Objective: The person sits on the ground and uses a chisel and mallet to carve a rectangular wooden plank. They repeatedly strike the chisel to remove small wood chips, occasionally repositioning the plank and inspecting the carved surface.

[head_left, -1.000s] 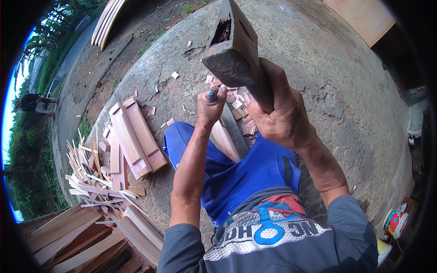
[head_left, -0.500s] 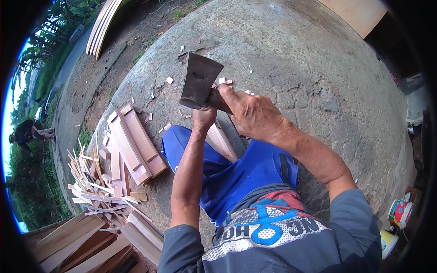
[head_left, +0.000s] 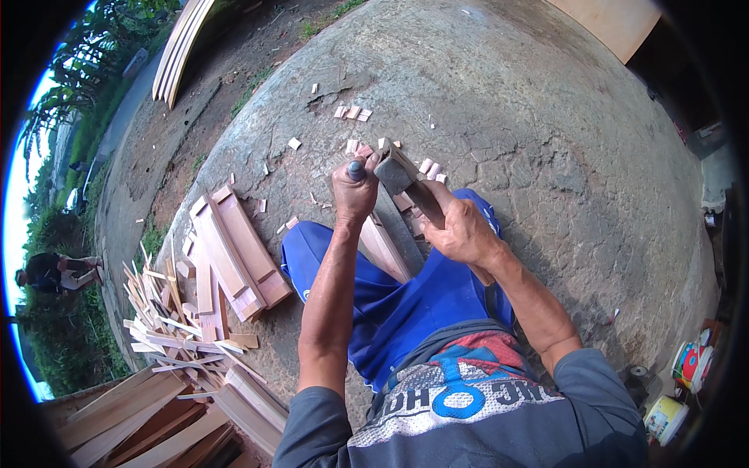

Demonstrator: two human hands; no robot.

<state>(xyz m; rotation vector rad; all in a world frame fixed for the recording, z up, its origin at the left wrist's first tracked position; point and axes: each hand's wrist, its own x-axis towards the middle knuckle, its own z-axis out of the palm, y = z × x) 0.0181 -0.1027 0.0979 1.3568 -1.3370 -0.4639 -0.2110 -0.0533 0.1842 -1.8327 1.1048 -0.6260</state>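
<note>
Soft daylt, fisheye dist., L edge overexp.

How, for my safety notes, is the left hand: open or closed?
Closed: the left hand wraps a tool handle, its round end showing.

An outdoor woodworking yard is indicated. Rough, cracked ground (head_left: pixel 562 242), apparently concrete or rock, is littered with small wood chips (head_left: pixel 353 113). Cut boards (head_left: pixel 234 253) are stacked at the left, thin offcuts (head_left: pixel 156 304) are heaped beside them, and larger planks (head_left: pixel 183 441) are piled at the lower left. Long slats (head_left: pixel 178 54) are seen farther off, near bare earth. Woodwork is also suggested by the axe-like tool (head_left: pixel 396 171) being held. The spot is bordered on the left by a path (head_left: pixel 121 113) and greenery (head_left: pixel 70 327).
</note>
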